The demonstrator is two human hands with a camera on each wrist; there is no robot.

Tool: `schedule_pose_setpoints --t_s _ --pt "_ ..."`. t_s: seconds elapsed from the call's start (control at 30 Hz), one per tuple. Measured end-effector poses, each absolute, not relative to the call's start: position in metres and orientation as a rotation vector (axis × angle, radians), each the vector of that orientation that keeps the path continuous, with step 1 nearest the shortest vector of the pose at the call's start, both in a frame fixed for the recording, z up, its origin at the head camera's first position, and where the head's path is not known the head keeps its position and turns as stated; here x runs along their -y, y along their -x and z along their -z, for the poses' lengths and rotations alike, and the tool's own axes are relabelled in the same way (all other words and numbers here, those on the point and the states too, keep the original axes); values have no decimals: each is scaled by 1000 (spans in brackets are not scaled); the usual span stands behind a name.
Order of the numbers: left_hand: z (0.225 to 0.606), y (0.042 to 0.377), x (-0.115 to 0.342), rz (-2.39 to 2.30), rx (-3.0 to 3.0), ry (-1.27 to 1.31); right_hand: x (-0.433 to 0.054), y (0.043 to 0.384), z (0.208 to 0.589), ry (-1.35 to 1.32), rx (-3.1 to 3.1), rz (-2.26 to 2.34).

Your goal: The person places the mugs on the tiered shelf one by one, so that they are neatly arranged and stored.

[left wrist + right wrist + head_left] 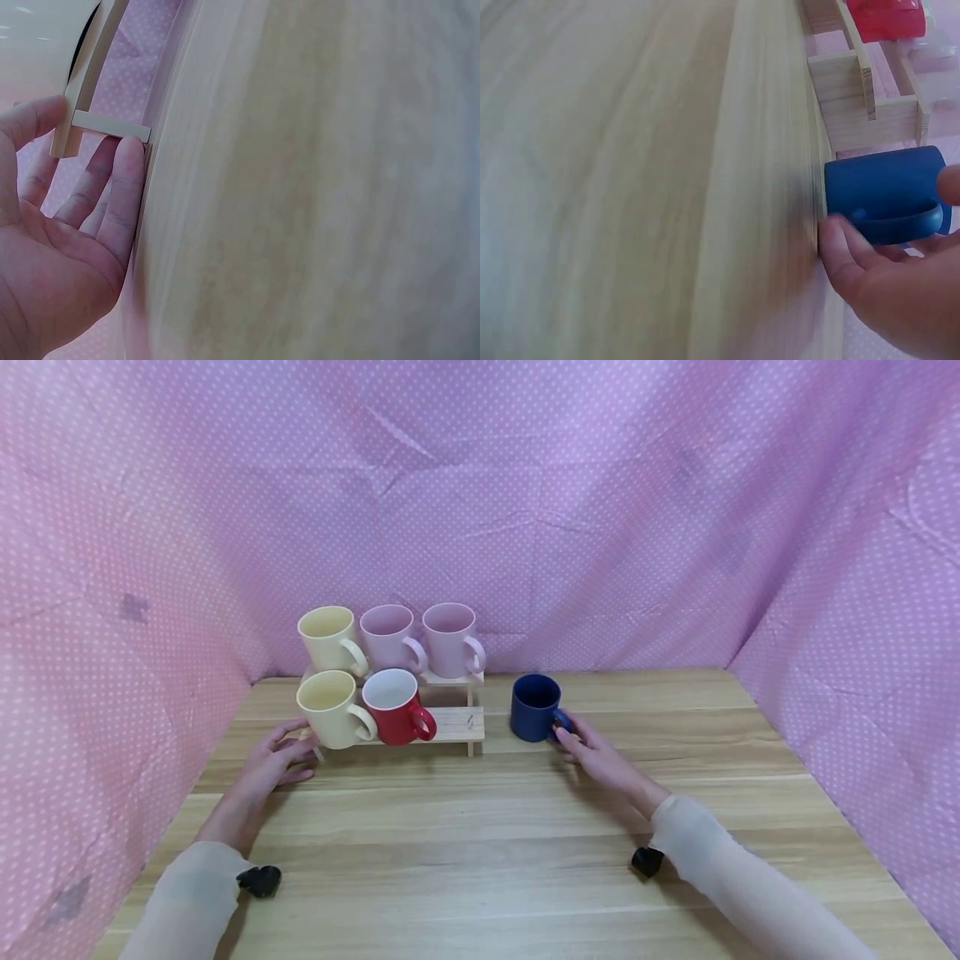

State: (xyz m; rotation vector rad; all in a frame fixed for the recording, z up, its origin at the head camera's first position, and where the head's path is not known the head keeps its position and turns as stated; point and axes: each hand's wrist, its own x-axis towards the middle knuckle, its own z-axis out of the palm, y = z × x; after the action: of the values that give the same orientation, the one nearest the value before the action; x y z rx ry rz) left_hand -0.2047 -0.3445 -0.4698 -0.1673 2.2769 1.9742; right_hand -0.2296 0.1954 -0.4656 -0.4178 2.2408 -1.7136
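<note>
A two-step wooden rack (450, 727) bears several mugs. My left hand (273, 764) is at the left end of its lower step; in the left wrist view the thumb touches the board's end and the fingers hold the short leg (112, 126). To the right of the rack, a dark blue mug (534, 710) stands upright on the table. My right hand (600, 764) holds it by the handle (900, 225), thumb and fingers on either side. On the lower step are a cream mug (330, 714) and a red mug (392, 710) with a white inside.
The upper step carries another cream mug (327, 639) and two pale pink mugs, one in the middle (387, 639) and one at the right (448, 643). Pink dotted cloth (540, 527) hangs behind and on both sides of the wooden table (450, 860).
</note>
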Motion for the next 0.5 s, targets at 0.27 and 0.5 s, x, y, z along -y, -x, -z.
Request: schedule_pose_setpoints --t_s 0.27,0.5 --pt "468 204 344 -1957 -2284 160 -190 233 468 270 -2049 1844" --pt "468 205 345 -1955 -2274 177 -173 236 465 202 -1984 1829"
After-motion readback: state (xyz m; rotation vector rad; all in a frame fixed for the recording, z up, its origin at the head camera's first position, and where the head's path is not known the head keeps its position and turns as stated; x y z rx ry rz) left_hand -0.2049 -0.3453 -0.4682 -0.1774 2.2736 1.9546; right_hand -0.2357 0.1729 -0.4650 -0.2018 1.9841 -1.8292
